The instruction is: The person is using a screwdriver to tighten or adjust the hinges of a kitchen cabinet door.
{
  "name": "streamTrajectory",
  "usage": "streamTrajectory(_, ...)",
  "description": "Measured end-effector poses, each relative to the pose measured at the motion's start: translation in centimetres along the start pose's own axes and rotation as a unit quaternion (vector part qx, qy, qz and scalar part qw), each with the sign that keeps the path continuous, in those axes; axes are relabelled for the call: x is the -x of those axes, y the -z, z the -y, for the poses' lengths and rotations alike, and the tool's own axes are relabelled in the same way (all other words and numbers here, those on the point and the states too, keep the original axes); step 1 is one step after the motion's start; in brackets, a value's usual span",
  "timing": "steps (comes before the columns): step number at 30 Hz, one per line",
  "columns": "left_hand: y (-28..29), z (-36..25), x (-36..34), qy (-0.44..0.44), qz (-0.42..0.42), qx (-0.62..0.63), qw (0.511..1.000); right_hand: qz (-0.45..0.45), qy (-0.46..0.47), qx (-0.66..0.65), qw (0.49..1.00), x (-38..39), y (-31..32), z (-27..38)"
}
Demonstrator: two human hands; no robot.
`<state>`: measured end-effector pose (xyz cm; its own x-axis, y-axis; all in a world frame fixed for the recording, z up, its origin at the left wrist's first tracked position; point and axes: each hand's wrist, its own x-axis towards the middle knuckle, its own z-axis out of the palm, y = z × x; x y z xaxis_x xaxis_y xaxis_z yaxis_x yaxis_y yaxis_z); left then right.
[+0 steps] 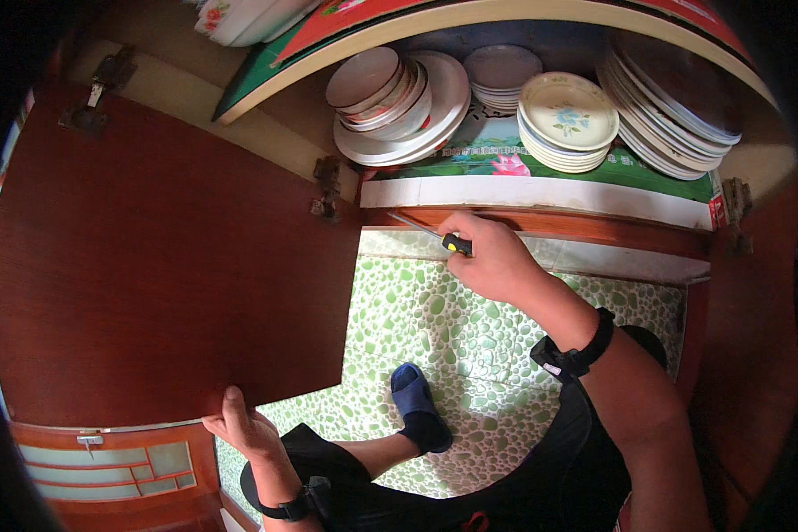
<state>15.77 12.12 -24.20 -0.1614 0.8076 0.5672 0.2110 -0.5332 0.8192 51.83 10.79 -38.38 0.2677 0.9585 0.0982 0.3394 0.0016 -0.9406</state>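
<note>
Hands well apart. Left hand (246, 428) low, at the near edge of a dark red-brown cabinet door (177, 266); thumb lies over the door's face, fingers spread by the edge. Cannot tell whether they grip it.

Right hand (492, 253) farther out, closed around the black-and-yellow handle of a screwdriver (455, 246). Its thin metal shaft sticks out past the fingers to the left, tip over the red wooden rail (594, 226) under a shelf, short of the door's nearer hinge (325, 188). Second hinge (89, 97) on the same door, far beyond the left hand. Another hinge (738, 208) well to the right of the right hand.

Shelf liner (474, 160), green with a pink flower, just beyond the right hand. On it: bowls (372, 75) nested on large white plates (448, 97), beyond and left of that hand; small pale plates (504, 66) farther back; cream plates with a blue flower (567, 111), beyond and to the right; a tall stack of big plates (665, 115) farther right.

Black bands on both wrists. Between the hands, nearer the body: foot in a blue slipper (414, 390) on a green pebble-patterned floor (479, 328). Left of the left hand, a red-framed panel (115, 470) with pale panes.
</note>
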Motion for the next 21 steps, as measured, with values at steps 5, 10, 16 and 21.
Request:
streamTrajectory(5,1.4,-0.2,3.3,-0.040,0.135,-0.032,0.990,-0.017,0.012,-0.004,1.000,0.3,0.0,0.6)
streamTrajectory(10,-1.3,-3.2,5.6,0.035,0.148,-0.099,0.983,0.071,0.002,-0.109,0.992,2.9,-1.4,3.8)
streamTrajectory(16,-1.0,-3.3,5.7,0.122,0.253,-0.137,0.950,0.077,0.101,-0.202,0.971,6.9,-3.2,7.5)
streamTrajectory(21,-3.7,-3.5,4.7,0.036,0.345,-0.045,0.937,0.073,0.221,-0.252,0.939,9.3,-1.2,10.3)
